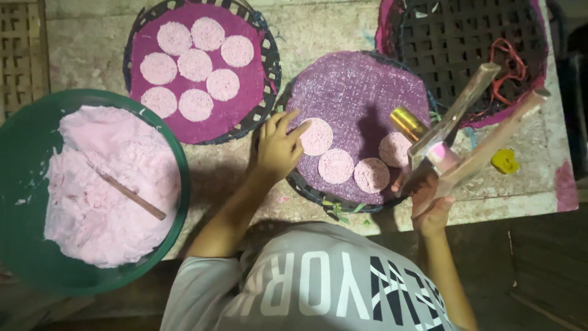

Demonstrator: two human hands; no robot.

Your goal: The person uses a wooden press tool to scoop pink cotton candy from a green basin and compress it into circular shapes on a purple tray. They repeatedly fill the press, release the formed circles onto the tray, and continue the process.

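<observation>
While the left hand point(277, 147) is touching a pink disc point(316, 136) on the purple mat point(358, 92), fingers loosely spread, the right hand point(430, 199) is gripping a clear press point(456, 132). Green bowl point(24, 153) of pink dough point(104, 184) is sitting far left

A single view is given, taken from a camera worn on the head and directed almost straight down. The scene is seen from close above, so that the wearer's grey shirt point(318, 288) fills the lower edge and both forearms are followed upward into the frame. The worn table point(343, 30) is faced from the near side, its far part lying along the top edge. The green basin point(18, 184) is cut by the left border, and a dark woven tray point(471, 37) by the top right. No second view is supplied, so nothing is shared.
</observation>
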